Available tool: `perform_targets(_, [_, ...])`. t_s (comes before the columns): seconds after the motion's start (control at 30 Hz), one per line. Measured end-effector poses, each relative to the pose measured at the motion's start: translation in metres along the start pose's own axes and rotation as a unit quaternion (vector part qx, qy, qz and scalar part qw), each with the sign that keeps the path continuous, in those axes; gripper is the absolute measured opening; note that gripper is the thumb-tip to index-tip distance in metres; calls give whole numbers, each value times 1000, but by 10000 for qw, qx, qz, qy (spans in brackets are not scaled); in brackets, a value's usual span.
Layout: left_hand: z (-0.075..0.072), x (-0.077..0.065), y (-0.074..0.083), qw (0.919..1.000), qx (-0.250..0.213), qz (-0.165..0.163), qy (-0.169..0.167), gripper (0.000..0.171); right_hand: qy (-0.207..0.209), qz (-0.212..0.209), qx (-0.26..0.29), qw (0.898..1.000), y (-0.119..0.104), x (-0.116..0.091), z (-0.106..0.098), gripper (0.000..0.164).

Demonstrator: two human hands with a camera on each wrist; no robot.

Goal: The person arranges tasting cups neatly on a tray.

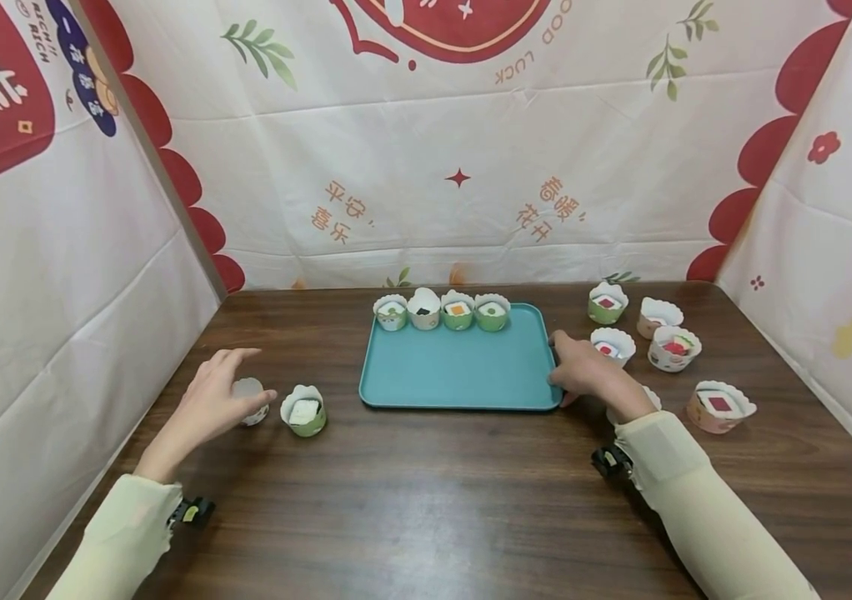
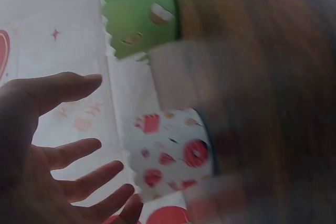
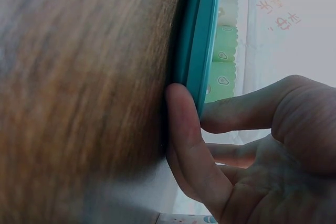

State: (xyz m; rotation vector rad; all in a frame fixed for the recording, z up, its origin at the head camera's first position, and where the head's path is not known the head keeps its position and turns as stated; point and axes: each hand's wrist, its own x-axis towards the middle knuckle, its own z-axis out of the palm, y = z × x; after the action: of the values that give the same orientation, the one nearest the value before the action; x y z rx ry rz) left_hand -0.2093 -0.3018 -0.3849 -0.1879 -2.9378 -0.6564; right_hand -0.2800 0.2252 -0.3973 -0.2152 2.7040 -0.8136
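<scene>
Gripping the teal tray (image 1: 456, 371) at its right edge: right hand (image 1: 587, 367) (left hand (image 1: 214, 396) outspread).

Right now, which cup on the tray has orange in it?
On the teal tray, the third cup from the left in the head view: it alone shows an orange patch.

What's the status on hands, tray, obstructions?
Left hand holds nothing, near printed paper cup. Right hand pinches teal tray at right edge. Four filled paper cups along tray's back; more paper cups crowd right hand.
</scene>
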Motion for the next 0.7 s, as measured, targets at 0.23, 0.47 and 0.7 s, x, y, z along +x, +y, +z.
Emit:
perform_targets(0.23, [3, 1, -12, 9997, 225, -73, 5, 72, -15, -19, 5, 10000, 2, 1, -1, 65])
perform_targets(0.47, [5, 2, -16, 9994, 261, -49, 229, 64, -9, -28, 1, 10000, 1, 2, -2, 65])
perform_targets(0.7, [7, 4, -22, 9992, 343, -140, 153, 61, -23, -33, 26, 10000, 2, 1, -1, 65])
